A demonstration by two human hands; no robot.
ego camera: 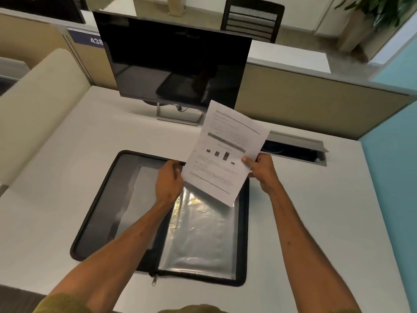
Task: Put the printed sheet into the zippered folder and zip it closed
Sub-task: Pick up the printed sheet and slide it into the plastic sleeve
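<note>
The printed sheet (228, 145), white with text and a small bar chart, hangs tilted above the far right part of the zippered folder (108, 199). My right hand (262, 170) pinches the sheet's right edge, thumb on top. My left hand (169, 179) is at the sheet's left edge with fingers curled beside it; whether it holds the paper is hard to tell. The black folder lies open flat on the white desk, clear plastic sleeves (198, 231) on its right half and a grey pocket on its left. Its zipper pull (154, 280) hangs at the near edge.
A dark monitor (176, 64) on a silver stand sits at the back of the desk (304, 222). An open cable hatch (297, 147) lies to the right of the sheet. Beige partitions border the desk behind and on the left; a black chair stands beyond.
</note>
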